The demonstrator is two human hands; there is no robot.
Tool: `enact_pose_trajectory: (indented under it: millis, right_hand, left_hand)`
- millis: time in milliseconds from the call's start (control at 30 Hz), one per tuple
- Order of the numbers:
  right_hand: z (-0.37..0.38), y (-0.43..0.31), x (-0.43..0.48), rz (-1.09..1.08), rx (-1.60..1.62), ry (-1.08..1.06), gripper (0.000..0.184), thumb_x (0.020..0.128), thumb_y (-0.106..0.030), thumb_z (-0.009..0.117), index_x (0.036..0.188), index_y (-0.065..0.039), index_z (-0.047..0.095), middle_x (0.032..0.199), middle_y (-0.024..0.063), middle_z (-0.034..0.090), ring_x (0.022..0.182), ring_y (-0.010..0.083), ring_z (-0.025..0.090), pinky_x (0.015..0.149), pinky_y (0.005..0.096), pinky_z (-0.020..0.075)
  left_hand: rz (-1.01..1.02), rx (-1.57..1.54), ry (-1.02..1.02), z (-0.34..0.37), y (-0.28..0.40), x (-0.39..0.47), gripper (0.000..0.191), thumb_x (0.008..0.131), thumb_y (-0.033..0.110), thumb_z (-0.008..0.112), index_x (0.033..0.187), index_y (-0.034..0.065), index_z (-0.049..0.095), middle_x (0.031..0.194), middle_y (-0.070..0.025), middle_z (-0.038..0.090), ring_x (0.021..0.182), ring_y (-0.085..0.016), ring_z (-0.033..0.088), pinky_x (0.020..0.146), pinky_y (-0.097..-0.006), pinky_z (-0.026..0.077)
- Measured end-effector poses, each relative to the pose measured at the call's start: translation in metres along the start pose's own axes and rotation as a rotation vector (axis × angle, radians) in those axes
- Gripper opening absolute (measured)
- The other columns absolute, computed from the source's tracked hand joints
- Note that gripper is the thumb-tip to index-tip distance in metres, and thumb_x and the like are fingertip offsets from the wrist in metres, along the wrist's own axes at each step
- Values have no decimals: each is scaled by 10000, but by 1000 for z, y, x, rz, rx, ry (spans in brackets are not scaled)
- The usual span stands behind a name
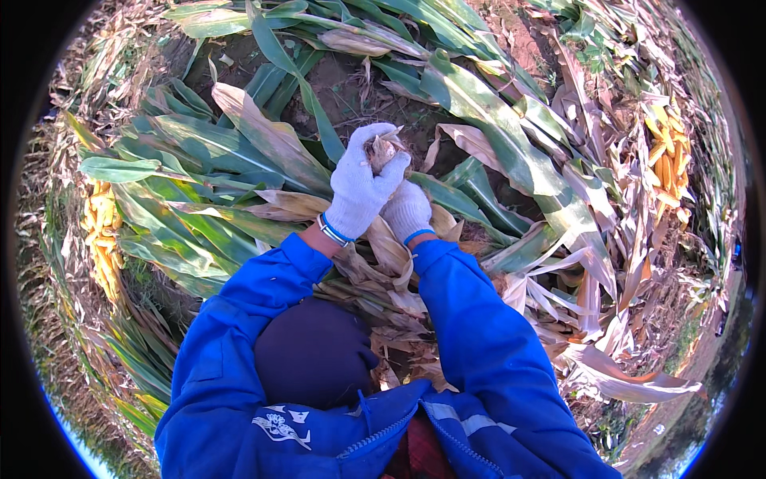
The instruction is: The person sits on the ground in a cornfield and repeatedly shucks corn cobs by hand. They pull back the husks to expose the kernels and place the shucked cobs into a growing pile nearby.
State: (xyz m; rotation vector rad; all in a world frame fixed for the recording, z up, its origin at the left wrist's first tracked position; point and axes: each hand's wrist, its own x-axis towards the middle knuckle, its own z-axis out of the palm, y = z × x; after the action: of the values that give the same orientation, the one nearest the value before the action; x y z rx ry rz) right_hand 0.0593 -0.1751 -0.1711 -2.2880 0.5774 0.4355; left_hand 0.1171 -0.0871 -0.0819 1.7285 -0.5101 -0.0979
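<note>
In the head view both hands wear white knit gloves and meet just above the cut corn stalks. My left hand [357,182] is wrapped around an ear of corn [381,152], with its thumb across the near side. Dry husk and some dark silk show at the tip of the ear; the gloves cover the rest. Close behind and below the left hand is my right hand [410,208], whose fingers are hidden, so its grip does not show. Dry tan husks [389,251] hang below the hands, and green corn leaves [239,149] spread to the left.
Husked yellow ears lie in one pile [103,233] at the far left and another pile [667,155] at the far right. Long stalks and leaves [497,126] arch across the top and right. Bare soil [341,78] shows beyond the hands. My bent knee [314,353] is below the left forearm.
</note>
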Motion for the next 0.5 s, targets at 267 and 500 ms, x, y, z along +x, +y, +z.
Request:
enact_pose_trajectory:
  millis: [267,500]
  right_hand:
    - [23,32,19,-183,-101,194,290,885,-378,657,1006,-125,732,931,167,740,864,372,714,745,480,567]
    - [-14,-1,-41,-93,329,289,578,713,-433,848,1154,-107,666,981,178,729,945,379,685,826,457,537]
  left_hand:
    - [78,16,-105,-7,12,-18,513,836,66,766,1298,53,543,1230,-109,617,1126,-215,614,999,-332,484]
    - [-254,-516,204,-39,18,-3,516,977,251,623,1405,15,454,1316,-83,539,1163,-154,531,1037,-308,428]
